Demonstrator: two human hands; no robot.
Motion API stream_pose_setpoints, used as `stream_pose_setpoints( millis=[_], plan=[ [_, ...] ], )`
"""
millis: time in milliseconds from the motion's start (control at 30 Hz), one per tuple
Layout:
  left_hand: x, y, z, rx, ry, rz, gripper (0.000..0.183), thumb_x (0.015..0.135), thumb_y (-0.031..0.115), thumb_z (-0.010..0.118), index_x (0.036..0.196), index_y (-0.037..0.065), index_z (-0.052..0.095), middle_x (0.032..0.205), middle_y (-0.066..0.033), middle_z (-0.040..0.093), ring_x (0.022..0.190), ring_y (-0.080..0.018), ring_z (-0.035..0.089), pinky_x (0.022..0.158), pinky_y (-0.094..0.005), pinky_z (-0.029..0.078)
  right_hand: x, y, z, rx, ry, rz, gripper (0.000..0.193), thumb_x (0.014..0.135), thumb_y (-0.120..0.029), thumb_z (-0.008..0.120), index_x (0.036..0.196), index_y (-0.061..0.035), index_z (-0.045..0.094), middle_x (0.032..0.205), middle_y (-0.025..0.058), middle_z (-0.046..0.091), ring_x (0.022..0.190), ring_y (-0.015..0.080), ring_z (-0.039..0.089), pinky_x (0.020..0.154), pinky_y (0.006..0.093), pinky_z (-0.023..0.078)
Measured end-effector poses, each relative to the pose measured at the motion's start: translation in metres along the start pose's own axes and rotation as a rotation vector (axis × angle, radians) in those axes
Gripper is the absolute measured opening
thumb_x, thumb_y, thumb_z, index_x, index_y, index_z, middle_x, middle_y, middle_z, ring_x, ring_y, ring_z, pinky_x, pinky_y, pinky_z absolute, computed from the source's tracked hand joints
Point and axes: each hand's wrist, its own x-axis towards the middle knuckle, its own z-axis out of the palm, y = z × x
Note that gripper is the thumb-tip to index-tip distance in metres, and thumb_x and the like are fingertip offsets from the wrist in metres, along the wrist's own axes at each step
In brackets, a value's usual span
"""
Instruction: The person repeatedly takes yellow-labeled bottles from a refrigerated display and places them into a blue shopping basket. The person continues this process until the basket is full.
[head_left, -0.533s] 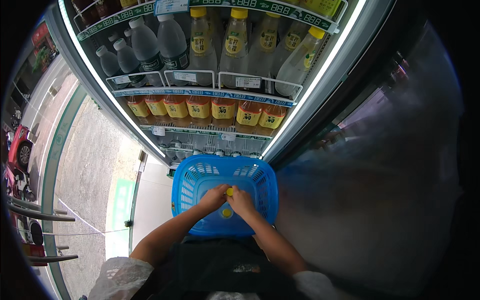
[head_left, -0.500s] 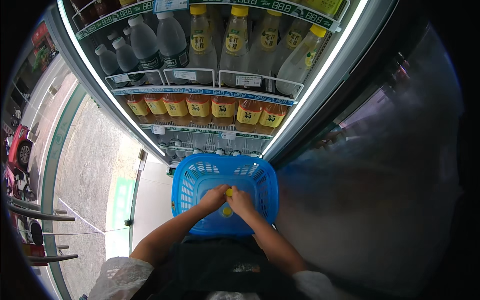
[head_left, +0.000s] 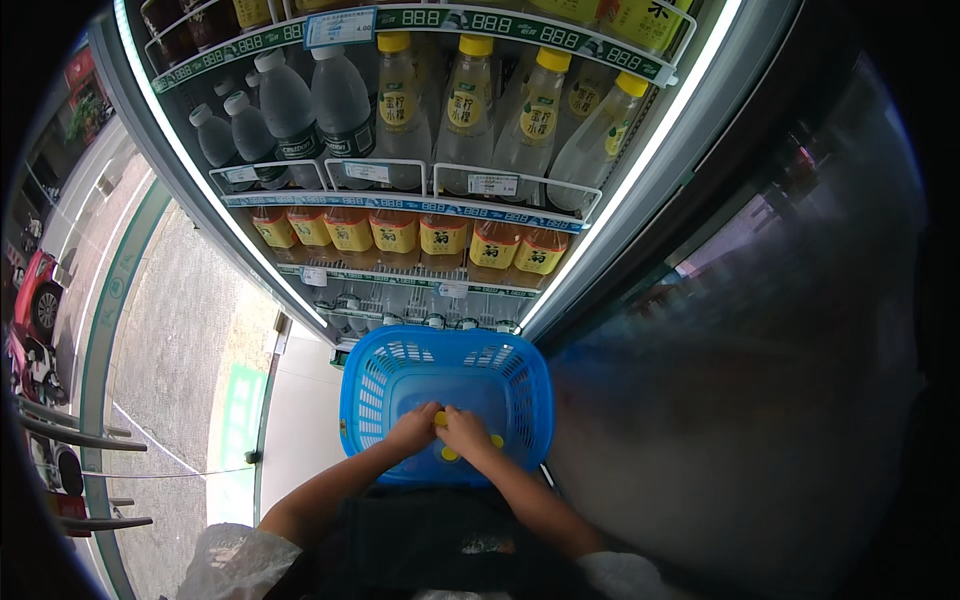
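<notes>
A blue plastic basket (head_left: 372,352) with slotted walls stands in front of me. Inside it are several clear bottles with yellow caps; one cap (head_left: 450,453) shows below my hands and another cap (head_left: 496,441) to the right. My left hand (head_left: 414,430) and my right hand (head_left: 464,430) meet over the basket, fingers closed around the neck of a bottle whose yellow cap (head_left: 441,418) peeks out between them. Its body is mostly hidden by my hands.
An open drinks cooler rises beyond the basket. Its shelves hold yellow-capped bottles (head_left: 465,110), clear water bottles (head_left: 340,100) and amber drinks with yellow labels (head_left: 443,236). The dark cooler door (head_left: 690,250) stands at right. Pavement and a red car (head_left: 40,300) lie left.
My hands, still together, have moved lower and slightly left within the basket. A further yellow cap now shows at right. On the shelf, one yellow-capped bottle sits nearer the front rail.
</notes>
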Motion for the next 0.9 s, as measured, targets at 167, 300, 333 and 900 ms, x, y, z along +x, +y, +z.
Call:
stream_pose_setpoints(
  millis=[167,300,333,900],
  plan=[
    [0.003,0.024,-0.037,0.246,-0.371,-0.116,0.070,0.082,0.013,0.075,0.141,0.009,0.039,0.127,-0.0246,0.057,0.109,-0.0445,0.062,0.087,-0.0487,0.054,0.013,0.009,-0.020,0.081,0.021,-0.058,0.057,0.087,-0.035,0.072,0.126,0.0047,0.060,0.113,0.0251,0.068,0.099,0.0373,0.069,0.085,0.0442,0.056],
    [0.049,0.047,-0.100,0.406,-0.691,-0.048,0.095,0.082,0.022,0.080,0.157,0.012,0.023,0.146,-0.0225,0.043,0.124,-0.0383,0.056,0.099,-0.0463,0.050,0.018,-0.024,-0.128,0.341,0.316,-0.194,0.043,0.090,-0.028,0.072,0.119,0.0022,0.065,0.108,0.0209,0.070,0.097,0.0301,0.071,0.080,0.0386,0.057],
    [0.064,0.044,-0.114,0.354,-0.566,0.084,0.091,0.083,0.023,0.080,0.156,0.011,0.026,0.147,-0.0215,0.042,0.122,-0.0371,0.058,0.098,-0.0454,0.051,0.019,-0.041,-0.164,0.424,0.404,-0.240,0.037,0.091,-0.023,0.072,0.119,0.0010,0.066,0.106,0.0196,0.071,0.092,0.0265,0.072,0.074,0.0357,0.058],
    [0.210,0.302,-0.280,-0.007,0.707,0.610,0.044,0.086,0.007,0.066,0.126,-0.001,0.051,0.107,-0.0222,0.062,0.091,-0.0337,0.065,0.077,-0.0388,0.052,0.076,-0.162,-0.405,0.322,0.966,-0.508,0.036,0.092,-0.026,0.070,0.116,-0.0013,0.061,0.109,0.0142,0.066,0.097,0.0287,0.067,0.080,0.0388,0.053]
  ],
)
